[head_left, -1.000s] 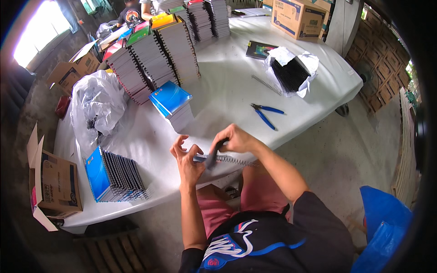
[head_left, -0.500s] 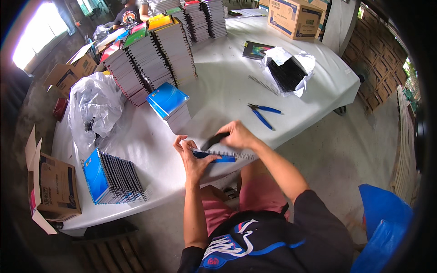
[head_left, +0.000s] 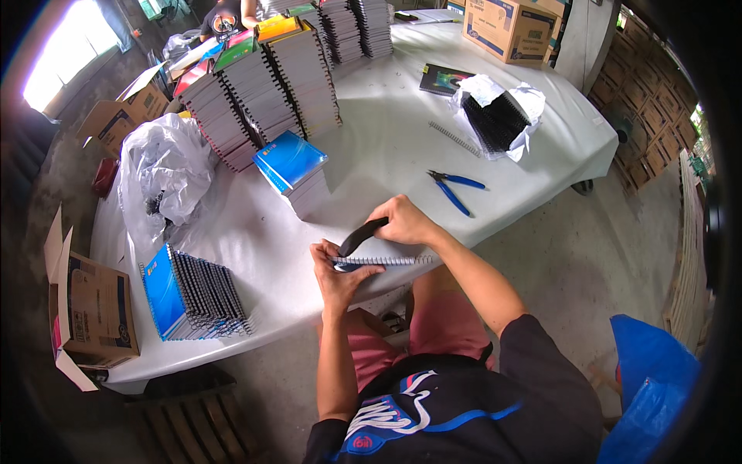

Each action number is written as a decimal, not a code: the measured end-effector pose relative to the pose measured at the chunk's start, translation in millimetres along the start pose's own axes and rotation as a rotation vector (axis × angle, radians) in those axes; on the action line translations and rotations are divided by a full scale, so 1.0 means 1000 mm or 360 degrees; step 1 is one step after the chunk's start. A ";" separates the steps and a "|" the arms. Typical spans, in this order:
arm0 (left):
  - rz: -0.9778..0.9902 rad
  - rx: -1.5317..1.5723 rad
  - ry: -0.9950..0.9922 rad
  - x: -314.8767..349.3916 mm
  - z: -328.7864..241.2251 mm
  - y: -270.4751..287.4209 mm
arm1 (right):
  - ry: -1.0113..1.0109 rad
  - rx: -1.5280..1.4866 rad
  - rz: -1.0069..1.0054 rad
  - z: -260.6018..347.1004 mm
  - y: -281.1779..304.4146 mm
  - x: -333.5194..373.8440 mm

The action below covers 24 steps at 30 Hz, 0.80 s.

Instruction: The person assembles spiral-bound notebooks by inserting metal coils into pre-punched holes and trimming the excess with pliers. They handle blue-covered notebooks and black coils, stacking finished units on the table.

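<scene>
At the near edge of the white-covered table [head_left: 386,174], the left hand [head_left: 334,280] has its grip closed on the left end of a small spiral notebook [head_left: 377,261], its grey coil facing upward and running past the right end. The right hand [head_left: 400,223] keeps a closed grip on a black curved tool [head_left: 361,237], whose lower end is at the coil. Farther, white surface spreads toward blue-handled nippers [head_left: 456,189]. At the far side, a cardboard box [head_left: 506,32] carries dark printing.

A bright window [head_left: 73,58] glows upper left, brown cartons [head_left: 645,116] (many, stacked) far right.
</scene>
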<state>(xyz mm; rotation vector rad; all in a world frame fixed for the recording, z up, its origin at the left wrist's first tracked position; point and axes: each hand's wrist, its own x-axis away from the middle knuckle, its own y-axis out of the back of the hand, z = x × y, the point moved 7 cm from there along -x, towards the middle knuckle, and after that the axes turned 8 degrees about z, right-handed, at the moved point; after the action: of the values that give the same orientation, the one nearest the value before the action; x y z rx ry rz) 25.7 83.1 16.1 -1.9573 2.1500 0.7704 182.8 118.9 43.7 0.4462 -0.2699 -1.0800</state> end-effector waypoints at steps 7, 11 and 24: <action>0.0023 0.0258 0.0075 0.000 0.008 -0.001 | 0.0009 -0.0087 -0.0113 0.000 0.001 -0.004; 0.0041 0.0380 0.0171 0.002 0.015 -0.003 | 0.0283 -0.0253 0.0018 0.017 -0.017 -0.005; -0.0270 0.0846 0.0060 0.005 0.011 0.015 | -0.1054 0.1226 -0.0778 -0.079 0.085 0.103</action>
<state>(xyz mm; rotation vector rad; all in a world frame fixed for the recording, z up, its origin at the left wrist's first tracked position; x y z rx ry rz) 7.4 83.8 8.4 -1.8335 1.9118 0.1116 329.3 77.8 14.4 0.8574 -1.2368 -1.5736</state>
